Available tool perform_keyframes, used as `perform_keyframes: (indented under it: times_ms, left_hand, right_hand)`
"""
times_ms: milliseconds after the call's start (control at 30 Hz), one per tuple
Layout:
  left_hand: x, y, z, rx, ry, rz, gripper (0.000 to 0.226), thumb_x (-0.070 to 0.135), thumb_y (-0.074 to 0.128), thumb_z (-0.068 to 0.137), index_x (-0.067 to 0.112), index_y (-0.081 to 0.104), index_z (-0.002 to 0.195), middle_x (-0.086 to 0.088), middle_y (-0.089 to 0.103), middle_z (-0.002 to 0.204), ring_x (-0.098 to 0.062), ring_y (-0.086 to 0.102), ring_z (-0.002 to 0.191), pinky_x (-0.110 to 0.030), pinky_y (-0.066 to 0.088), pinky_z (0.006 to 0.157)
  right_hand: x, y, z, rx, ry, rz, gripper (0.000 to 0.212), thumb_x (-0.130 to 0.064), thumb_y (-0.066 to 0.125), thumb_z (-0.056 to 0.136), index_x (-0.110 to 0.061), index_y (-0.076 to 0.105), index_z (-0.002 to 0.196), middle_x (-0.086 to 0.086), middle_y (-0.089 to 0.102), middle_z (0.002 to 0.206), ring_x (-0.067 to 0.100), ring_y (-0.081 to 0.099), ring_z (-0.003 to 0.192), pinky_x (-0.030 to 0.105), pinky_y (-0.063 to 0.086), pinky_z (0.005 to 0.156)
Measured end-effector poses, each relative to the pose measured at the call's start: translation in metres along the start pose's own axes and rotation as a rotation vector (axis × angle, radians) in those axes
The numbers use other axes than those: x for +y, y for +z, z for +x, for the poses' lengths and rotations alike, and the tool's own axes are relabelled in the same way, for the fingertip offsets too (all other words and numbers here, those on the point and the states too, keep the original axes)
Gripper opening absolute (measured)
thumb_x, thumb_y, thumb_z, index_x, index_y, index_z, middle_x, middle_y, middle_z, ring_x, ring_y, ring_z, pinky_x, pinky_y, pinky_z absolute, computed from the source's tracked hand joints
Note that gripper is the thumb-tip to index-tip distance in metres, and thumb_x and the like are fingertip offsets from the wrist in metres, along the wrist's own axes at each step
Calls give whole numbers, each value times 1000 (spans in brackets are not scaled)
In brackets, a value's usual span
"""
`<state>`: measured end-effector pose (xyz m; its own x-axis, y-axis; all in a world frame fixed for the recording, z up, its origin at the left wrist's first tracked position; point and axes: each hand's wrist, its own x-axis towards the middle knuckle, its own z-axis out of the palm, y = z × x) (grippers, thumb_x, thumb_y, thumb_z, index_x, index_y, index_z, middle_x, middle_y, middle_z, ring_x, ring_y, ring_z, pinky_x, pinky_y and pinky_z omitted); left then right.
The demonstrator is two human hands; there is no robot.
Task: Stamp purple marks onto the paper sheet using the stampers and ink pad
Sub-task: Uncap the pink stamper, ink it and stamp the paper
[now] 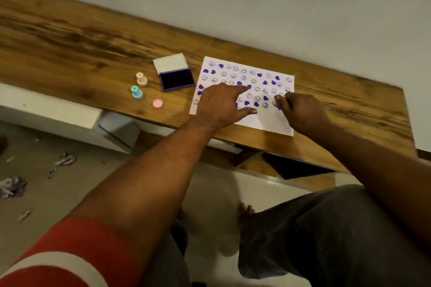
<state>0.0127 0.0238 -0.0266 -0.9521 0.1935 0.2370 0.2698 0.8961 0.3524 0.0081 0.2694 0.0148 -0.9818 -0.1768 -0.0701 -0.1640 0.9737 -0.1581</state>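
Observation:
A white paper sheet (263,121) covered with several purple hearts and smiley marks lies on the wooden table (93,53). My left hand (221,105) rests flat on the sheet's left part, fingers spread, holding nothing. My right hand (300,112) is closed on a small pink stamper (278,100), its lower end down on the sheet's right part. The open ink pad (177,78), with a dark purple surface and a raised white lid, sits left of the sheet. A cream stamper (141,79) and a teal stamper (136,92) stand further left.
A pink round cap (157,103) lies on the table near its front edge. A white wall runs behind the table. Below are white cabinet parts (70,116), scraps of crumpled paper (11,187) on the floor, and my knees and bare foot.

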Motion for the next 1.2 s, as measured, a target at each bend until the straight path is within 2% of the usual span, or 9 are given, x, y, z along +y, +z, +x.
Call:
perform_keyframes:
  times_ms: [233,567,700,833,900,967,1033,1133,1200]
  left_hand:
    - [-4,21,-5,-201,7,69,113,107,41,59,43,47,152,4,69,132,-25,61,119,-40,47,91]
    - [-5,24,-6,-182,-52,-20,112,107,47,54,44,53,146,7,68,133,-23,63,119,-42,47,95]
    - [-3,23,-6,-159,-56,-50,110,105,50,52,43,57,143,6,71,128,-23,64,116,-41,48,93]
    - [-3,23,-7,-139,-70,-76,110,105,54,49,43,60,139,7,72,122,-22,65,112,-38,48,90]
    - [-3,23,-6,-157,-82,-95,111,105,54,48,42,59,140,7,72,123,-22,64,112,-39,48,91]
    - [-4,24,-5,-176,-91,-112,110,104,56,50,41,58,141,7,71,125,-21,63,113,-41,48,93]
    - [-5,24,-5,-181,-90,-124,109,102,59,51,41,57,141,7,70,127,-21,63,114,-40,47,94]
    - [-3,23,-6,-134,-81,-124,109,102,58,48,41,61,138,8,73,122,-20,65,111,-37,47,91]
    - [-1,21,-6,-118,-80,-127,108,100,60,49,41,61,139,8,72,123,-20,64,112,-37,46,92]
  right_hand:
    - [-12,14,-6,-79,-139,-71,46,-59,33,105,-22,51,84,11,65,78,26,49,65,34,33,55]
    - [-29,26,12,-58,-178,-73,44,-58,34,105,-23,50,85,17,70,88,38,65,84,34,36,61]
    - [-34,28,16,-44,-221,-141,55,-58,34,105,-13,65,98,19,70,91,39,66,86,34,39,62]
    - [-43,23,16,-53,-236,-251,55,-58,34,105,-14,67,109,19,71,96,38,67,90,33,38,62]
    - [-45,9,20,46,-243,-265,55,-58,34,105,-14,67,101,17,71,86,37,66,78,30,30,54]
    - [-50,-10,25,271,-237,-268,52,-56,37,104,-15,64,89,13,67,69,36,63,60,25,15,48]
    - [-55,-14,26,385,-215,-253,48,-54,40,104,-16,60,83,10,64,62,35,60,53,22,12,48]
    - [-53,23,17,26,-220,-274,47,-50,33,108,-12,60,109,17,71,93,38,69,83,32,36,57]
    - [-47,42,14,-111,-252,-359,48,-46,27,108,-10,55,126,19,69,109,39,68,94,36,37,62]
